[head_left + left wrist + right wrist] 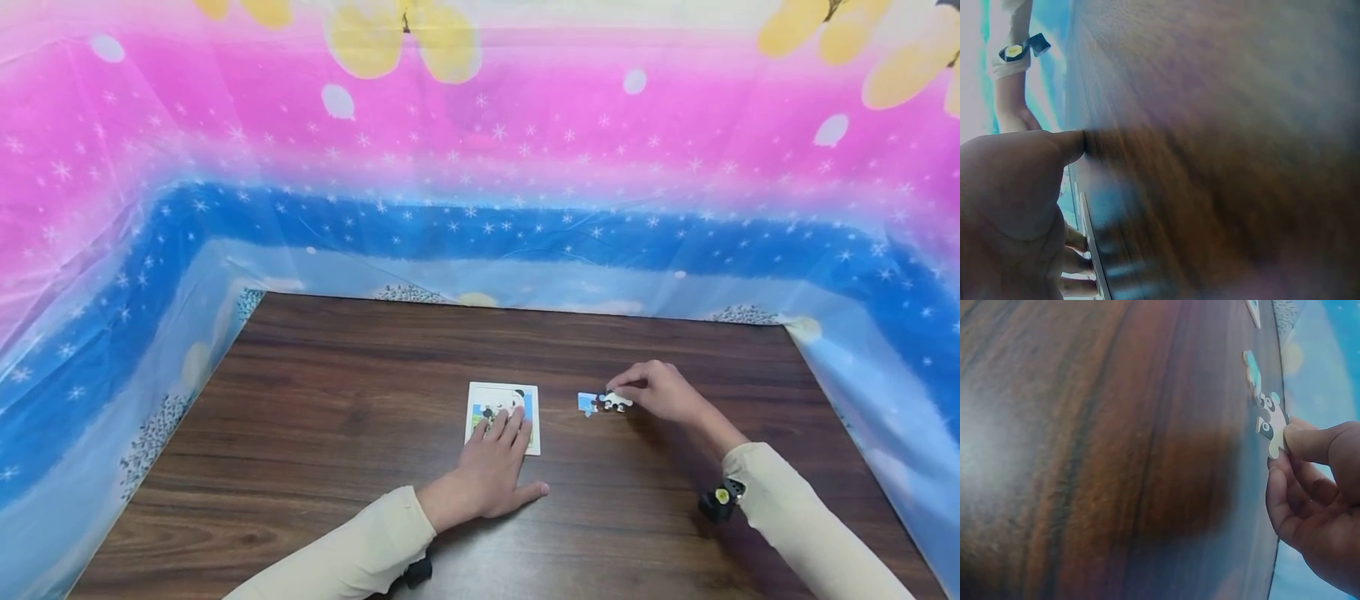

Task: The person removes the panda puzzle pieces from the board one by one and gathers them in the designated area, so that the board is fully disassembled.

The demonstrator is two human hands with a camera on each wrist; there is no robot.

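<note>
Head view: your left hand (495, 471) lies spread over the puzzle tray (502, 385), fingers straight on its picture, thumb out to the side. Your right hand (663, 392), right of the tray, pinches the panda piece (618, 402) between thumb and finger. Blue piece (587, 402) is on the table (322, 400) between tray and panda piece; can't tell if the two pieces touch. Only this view gives you the tray's picture, white, blue and green, partly under your fingers.

Left wrist adds your palm raised off the table, the tray edge-on under your fingertips. Right wrist adds the panda's eyes up close and your curled lower fingers; just a tray corner shows there.

Labels: yellow round mark (722, 496) on the black wrist device (712, 507) at your right sleeve; too small to read.
</note>
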